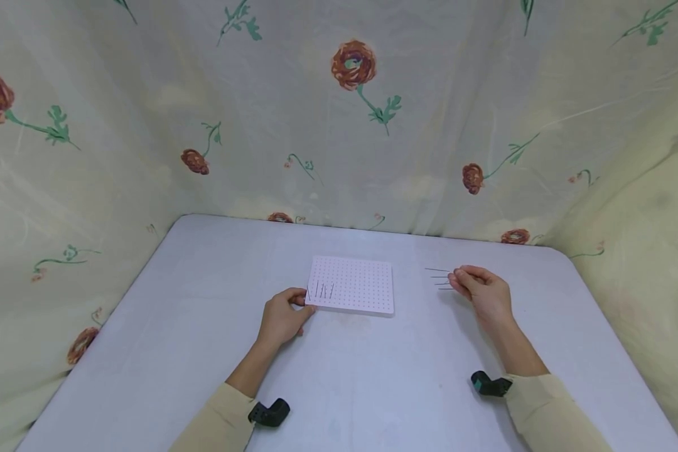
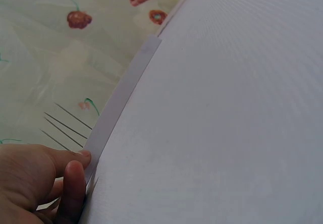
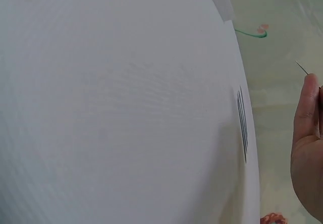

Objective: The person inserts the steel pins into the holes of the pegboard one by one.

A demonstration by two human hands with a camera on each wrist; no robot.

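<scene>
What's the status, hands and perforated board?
Left hand holds perforated board at near left corner. Right hand pinches thin rod, right of board. Standing rods in board; loose rods on table. Nothing seen blocking board.

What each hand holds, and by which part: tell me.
Left hand: the white pegboard, by its near left corner. Right hand: a thin rod, one end protruding; exact grip point hidden.

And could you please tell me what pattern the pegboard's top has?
The pegboard shows rows of small dots, clearest in the head view.
</scene>
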